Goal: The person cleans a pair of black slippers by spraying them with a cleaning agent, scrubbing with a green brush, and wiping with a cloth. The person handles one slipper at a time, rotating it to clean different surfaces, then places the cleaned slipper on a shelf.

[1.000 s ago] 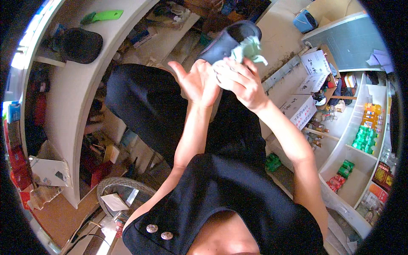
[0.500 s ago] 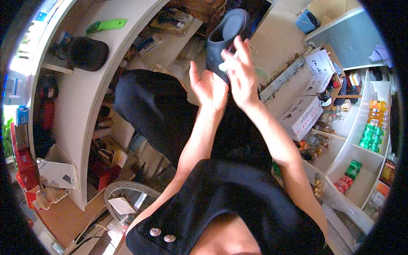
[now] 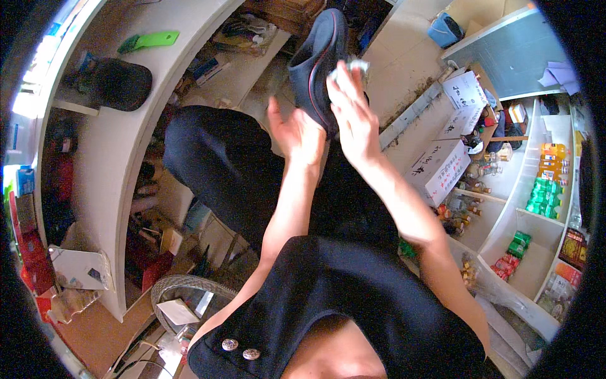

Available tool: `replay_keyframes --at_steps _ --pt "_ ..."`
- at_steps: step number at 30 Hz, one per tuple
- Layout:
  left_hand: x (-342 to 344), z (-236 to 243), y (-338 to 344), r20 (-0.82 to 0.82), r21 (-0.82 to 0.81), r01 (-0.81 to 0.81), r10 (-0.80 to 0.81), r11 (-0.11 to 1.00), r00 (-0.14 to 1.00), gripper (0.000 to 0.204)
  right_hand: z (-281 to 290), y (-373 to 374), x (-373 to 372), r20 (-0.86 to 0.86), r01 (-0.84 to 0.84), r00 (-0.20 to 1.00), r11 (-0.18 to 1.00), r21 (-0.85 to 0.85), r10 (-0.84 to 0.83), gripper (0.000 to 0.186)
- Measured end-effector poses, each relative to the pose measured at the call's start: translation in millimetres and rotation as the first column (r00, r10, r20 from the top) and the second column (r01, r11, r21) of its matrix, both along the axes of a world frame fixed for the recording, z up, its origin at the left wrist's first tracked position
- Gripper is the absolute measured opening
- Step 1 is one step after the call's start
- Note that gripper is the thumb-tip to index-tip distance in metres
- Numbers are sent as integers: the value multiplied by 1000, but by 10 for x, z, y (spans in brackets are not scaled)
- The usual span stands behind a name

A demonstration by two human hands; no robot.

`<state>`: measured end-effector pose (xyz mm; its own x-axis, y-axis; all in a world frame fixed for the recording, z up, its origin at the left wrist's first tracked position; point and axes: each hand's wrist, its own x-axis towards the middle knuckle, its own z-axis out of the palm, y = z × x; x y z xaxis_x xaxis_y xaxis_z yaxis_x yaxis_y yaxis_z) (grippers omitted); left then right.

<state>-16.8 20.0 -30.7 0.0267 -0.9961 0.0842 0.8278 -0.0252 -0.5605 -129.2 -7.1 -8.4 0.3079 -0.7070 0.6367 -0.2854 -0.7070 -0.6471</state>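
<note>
A dark blue-grey clog-style shoe (image 3: 310, 72) is held up in front of me, toe away, with a thin reddish line along its side. My left hand (image 3: 302, 136) grips it at the heel end, thumb out to the left and its other fingers mostly hidden under the shoe. Against the shoe's right side lies my right hand (image 3: 355, 120), slightly blurred, its fingers pressing a crumpled white cloth or tissue (image 3: 360, 65). Another dark shoe (image 3: 125, 84) rests on the shelf at left, near a green-handled brush (image 3: 151, 41).
White shelving (image 3: 104, 158) curves along my left. On the right, white cartons (image 3: 440, 169) stand beside shelves of bottles (image 3: 546, 196). A blue bucket (image 3: 444, 31) sits at the far right. A bicycle wheel (image 3: 165, 289) is low on the left.
The shoe has tilted and turned, showing more of its right side. My right hand has moved from over the opening to that side, with the white cloth.
</note>
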Motion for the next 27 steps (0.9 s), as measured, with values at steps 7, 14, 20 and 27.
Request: replay_keyframes --at_steps 7,14,20,27 --pt "99 92 -92 -169 -31 18 -23 999 985 75 -643 793 -626 -62 -139 984 935 325 168 26" --pt "-65 45 -101 158 38 -51 44 998 987 46 38 261 21 486 -236 873 843 484 -35 56" --pt "-279 207 31 684 202 -197 6 959 729 48 -162 -54 138 631 -383 647 534 754 -428 22" --pt "118 634 293 926 -158 -526 -60 836 -374 40 137 -637 -656 60 -63 998 800 597 34 54"
